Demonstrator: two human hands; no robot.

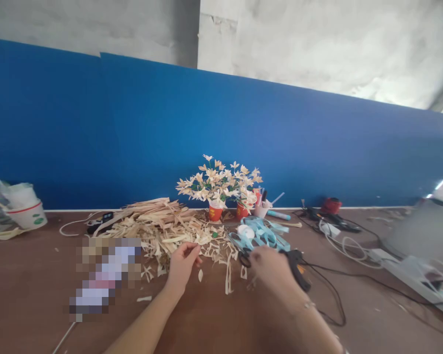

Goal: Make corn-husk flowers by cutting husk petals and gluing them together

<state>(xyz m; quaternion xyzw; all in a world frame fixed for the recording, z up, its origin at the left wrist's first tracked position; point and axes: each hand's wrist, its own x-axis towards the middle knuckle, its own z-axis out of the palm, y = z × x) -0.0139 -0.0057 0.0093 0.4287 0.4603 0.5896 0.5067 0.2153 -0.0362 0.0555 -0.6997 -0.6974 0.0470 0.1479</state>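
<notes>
My left hand (pixel 184 261) is above the table at the near edge of a heap of dried husk strips (pixel 158 221). Its fingers are curled into a pinch, and anything between them is too small to make out. Motion blurs my right hand (pixel 268 263), whose fingertips are beside the dark handles of a pair of scissors (pixel 244 257); whether it touches them I cannot tell. Just right of that hand lies a black glue gun (pixel 297 269). Behind it is a tangle of light blue ribbon (pixel 268 231). Cut petal-shaped pieces (pixel 200 275) lie between the hands.
Pale husk flowers (pixel 221 179) stand in red cups (pixel 215 213) against a blue partition (pixel 140 132). A cup of pens (pixel 261 210) is alongside. Cables and a white power strip (pixel 409 275) run along the right. A pixelated object lies left, near a white paper bucket (pixel 27 216).
</notes>
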